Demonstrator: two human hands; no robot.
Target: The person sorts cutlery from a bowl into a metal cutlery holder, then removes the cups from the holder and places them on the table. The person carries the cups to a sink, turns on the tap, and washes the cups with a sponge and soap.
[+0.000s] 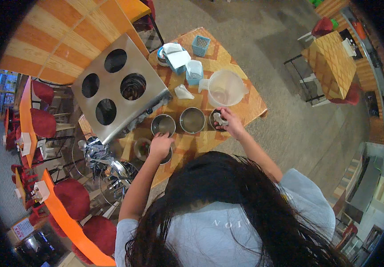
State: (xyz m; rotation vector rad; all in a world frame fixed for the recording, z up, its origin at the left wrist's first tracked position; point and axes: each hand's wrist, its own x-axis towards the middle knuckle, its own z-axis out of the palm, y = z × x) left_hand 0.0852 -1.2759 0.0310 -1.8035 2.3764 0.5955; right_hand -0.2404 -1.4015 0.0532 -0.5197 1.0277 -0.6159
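My right hand (231,123) holds a crumpled white tissue (220,119) over a round metal container (213,124) at the right of a row. My left hand (161,147) rests with spread fingers at the near rim of the left metal container (163,124); whether it grips the rim I cannot tell. Between them stands another round metal container (192,120). Partly under my left wrist is one more metal container (168,158), beside a round clear lid or bowl (142,149). A translucent plastic jug (226,88) stands beyond my right hand.
A steel unit with round openings (138,110) stands at the left. Blue baskets (201,46) and white napkins (178,58) are at the table's (242,80) far side; a crumpled tissue (183,92) lies nearer. Metal cutlery (100,155) is heaped at the near left.
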